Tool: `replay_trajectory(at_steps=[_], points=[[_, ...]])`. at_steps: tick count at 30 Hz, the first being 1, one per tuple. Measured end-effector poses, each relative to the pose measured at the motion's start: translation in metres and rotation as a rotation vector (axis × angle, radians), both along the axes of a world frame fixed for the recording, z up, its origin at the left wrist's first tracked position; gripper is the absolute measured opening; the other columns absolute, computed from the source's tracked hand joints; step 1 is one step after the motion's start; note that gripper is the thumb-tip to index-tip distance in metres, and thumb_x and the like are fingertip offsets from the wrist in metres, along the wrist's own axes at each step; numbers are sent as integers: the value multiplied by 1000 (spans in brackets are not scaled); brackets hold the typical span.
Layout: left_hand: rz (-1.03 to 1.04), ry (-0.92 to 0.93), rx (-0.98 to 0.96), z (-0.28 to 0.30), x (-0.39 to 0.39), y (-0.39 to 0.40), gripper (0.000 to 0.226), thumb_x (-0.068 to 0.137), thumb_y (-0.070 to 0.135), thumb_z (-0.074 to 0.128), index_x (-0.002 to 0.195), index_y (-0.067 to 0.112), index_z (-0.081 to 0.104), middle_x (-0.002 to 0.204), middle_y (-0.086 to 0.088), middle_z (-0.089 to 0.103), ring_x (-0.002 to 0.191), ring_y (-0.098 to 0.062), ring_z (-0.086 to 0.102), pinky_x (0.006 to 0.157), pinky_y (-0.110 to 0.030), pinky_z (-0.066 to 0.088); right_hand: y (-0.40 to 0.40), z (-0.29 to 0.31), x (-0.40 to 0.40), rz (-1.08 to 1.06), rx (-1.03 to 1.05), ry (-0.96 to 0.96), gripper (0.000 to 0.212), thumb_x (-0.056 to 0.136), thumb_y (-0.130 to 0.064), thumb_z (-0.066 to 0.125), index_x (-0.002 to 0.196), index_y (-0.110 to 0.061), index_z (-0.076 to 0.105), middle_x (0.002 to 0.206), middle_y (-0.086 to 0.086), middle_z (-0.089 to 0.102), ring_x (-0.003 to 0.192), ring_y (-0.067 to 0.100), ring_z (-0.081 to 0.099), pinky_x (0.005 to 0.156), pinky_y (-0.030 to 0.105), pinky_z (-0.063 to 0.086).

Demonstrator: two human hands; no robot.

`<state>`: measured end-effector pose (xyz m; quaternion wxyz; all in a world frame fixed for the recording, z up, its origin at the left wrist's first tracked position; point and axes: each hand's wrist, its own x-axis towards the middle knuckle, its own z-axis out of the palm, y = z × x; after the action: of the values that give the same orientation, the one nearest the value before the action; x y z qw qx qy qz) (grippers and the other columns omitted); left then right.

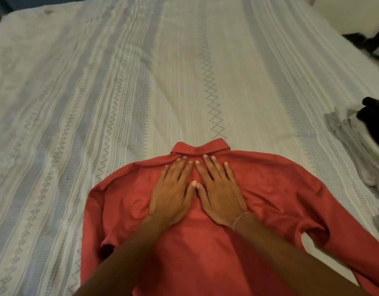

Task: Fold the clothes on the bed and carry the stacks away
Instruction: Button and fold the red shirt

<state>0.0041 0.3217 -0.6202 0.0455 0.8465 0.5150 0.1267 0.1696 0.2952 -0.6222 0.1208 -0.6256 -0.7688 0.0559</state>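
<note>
**On the bed: smoothing the red shirt before the fold**

Near the bed's front edge, the red collared shirt (pixel 205 221) lies spread back-up on the patterned bedspread (pixel 120 82), collar pointing away from me. I have my left hand (pixel 173 193) and right hand (pixel 218 193) flat on it just below the collar, fingers straight and spread, thumbs touching, gripping nothing. I judge this as the flattening step. Next, each hand should slide outward to a shoulder and bring the sleeves in. A pile of pale folded clothes (pixel 355 146) sits well apart at the right edge.
</note>
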Motion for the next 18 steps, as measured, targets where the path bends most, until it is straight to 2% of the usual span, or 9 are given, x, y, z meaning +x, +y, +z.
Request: replay_trajectory(at_steps=[3,9,11,14,16,18], points=[[-22,157,-74,-1,-27,7,70,100,60,28,161,31,12,169,5,6,155,-12,6,126,-46,10,6,2,28,-5,-88,-88,67,102,-62,24,162,-34,11,169,-3,8,156,18,4,126,50,6],[108,253,-100,4,-82,8,82,93,78,20,161,36,2,170,4,1,156,-14,1,126,-45,8,3,3,104,-183,-159,-197,73,100,-67,9,162,-29,5,170,-1,5,157,20,2,127,45,2],[146,267,-106,5,-80,7,82,93,77,19,161,35,2,170,0,2,156,-17,2,126,-46,7,4,3,101,-233,-160,-213,73,101,-65,7,162,-26,7,169,1,7,156,23,4,126,49,1],[234,214,-127,10,-48,-9,79,97,66,19,162,23,6,169,-9,4,156,-25,4,125,-50,9,-6,11,67,-369,-124,-163,72,103,-54,12,161,-13,18,167,14,17,155,33,13,124,58,5],[203,159,-148,6,-17,-37,74,99,58,20,162,23,5,169,-7,0,156,-23,-1,126,-49,8,-33,9,28,-307,-107,-94,68,104,-51,18,161,-13,19,167,14,16,155,33,12,124,57,4],[178,129,-168,4,0,-64,69,100,56,21,162,29,6,170,-2,-3,156,-19,-4,126,-48,5,-62,7,3,-196,-106,-80,65,105,-51,20,162,-21,16,169,6,13,156,26,10,125,53,5]])
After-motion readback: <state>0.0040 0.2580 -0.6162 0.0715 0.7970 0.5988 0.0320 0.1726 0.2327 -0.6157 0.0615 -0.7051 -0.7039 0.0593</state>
